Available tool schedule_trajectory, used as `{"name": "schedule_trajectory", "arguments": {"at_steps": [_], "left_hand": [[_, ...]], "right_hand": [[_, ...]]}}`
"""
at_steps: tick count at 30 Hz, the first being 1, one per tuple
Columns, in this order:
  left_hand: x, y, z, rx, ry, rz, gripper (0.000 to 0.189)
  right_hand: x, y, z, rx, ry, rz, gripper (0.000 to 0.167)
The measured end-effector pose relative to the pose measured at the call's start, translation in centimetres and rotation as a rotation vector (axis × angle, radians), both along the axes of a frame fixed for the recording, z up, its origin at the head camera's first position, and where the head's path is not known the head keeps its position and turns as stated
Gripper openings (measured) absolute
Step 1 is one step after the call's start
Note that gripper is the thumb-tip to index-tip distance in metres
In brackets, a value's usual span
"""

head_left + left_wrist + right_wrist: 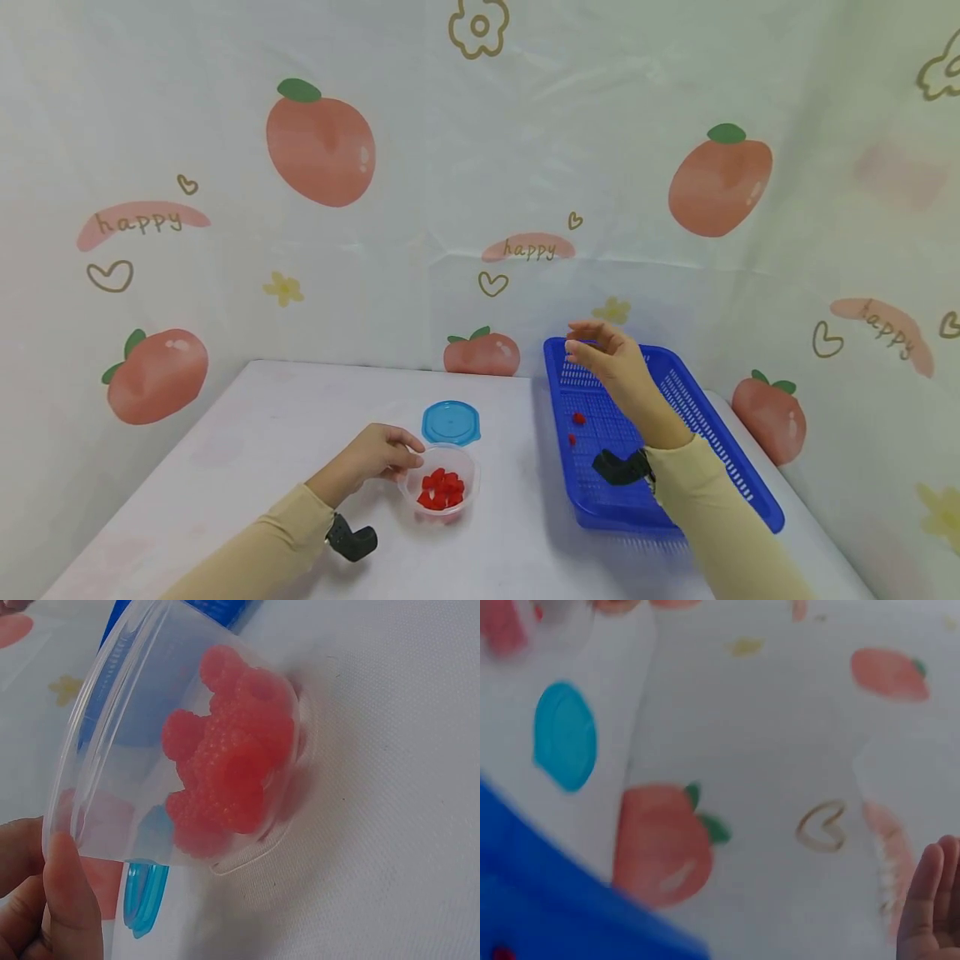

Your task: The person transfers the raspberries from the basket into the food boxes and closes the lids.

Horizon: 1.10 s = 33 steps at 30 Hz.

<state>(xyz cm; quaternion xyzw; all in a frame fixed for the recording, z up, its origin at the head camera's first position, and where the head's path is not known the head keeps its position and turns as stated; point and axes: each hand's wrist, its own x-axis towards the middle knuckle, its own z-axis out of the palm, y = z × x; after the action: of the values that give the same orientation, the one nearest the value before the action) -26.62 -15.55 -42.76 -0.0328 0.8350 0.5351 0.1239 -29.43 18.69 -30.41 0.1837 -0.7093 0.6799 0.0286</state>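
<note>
A clear round plastic tub (468, 463) holding several red raspberries (441, 490) stands on the table. My left hand (372, 454) pinches its rim on the left side, thumb and finger showing at the edge in the left wrist view. Raised over the far part of a blue plastic basket (600, 510) is my right hand (617, 367), its fingers loosely bent with nothing visible between them. On the basket's floor, toward the left, lie two raspberries (579, 418). The right wrist view catches only some fingers (922, 900) of that hand at its edge.
A blue lid (450, 422) lies flat just behind the tub. The white table (300, 400) ends at a backdrop (420, 167) printed with fruit and hearts. Between tub and basket runs a strip of tabletop. Dark wrist mounts (351, 539) sit under both wrists.
</note>
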Motion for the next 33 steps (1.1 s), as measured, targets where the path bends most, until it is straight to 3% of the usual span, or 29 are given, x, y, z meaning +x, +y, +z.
{"name": "schedule_trajectory", "arguments": {"at_steps": [5, 10, 15, 18, 33], "left_hand": [[-0.1, 0.0, -0.2, 0.005, -0.001, 0.001, 0.021], [-0.1, 0.1, -0.2, 0.004, -0.002, -0.001, 0.021], [-0.2, 0.0, -0.1, 0.005, -0.002, -0.007, 0.022], [-0.2, 0.1, -0.2, -0.003, -0.002, -0.005, 0.021], [-0.3, 0.0, -0.3, -0.012, 0.002, -0.001, 0.019]], "right_hand": [[-2.6, 1.8, -1.2, 0.071, 0.004, -0.053, 0.019], [-4.5, 3.1, -3.1, 0.244, -0.001, -0.141, 0.040], [-6.0, 4.4, -5.5, 0.415, -0.065, -0.196, 0.049], [-6.7, 4.9, -6.9, 0.456, -0.121, -0.206, 0.048], [-7.5, 6.0, -10.8, 0.559, -0.234, -0.076, 0.040]]}}
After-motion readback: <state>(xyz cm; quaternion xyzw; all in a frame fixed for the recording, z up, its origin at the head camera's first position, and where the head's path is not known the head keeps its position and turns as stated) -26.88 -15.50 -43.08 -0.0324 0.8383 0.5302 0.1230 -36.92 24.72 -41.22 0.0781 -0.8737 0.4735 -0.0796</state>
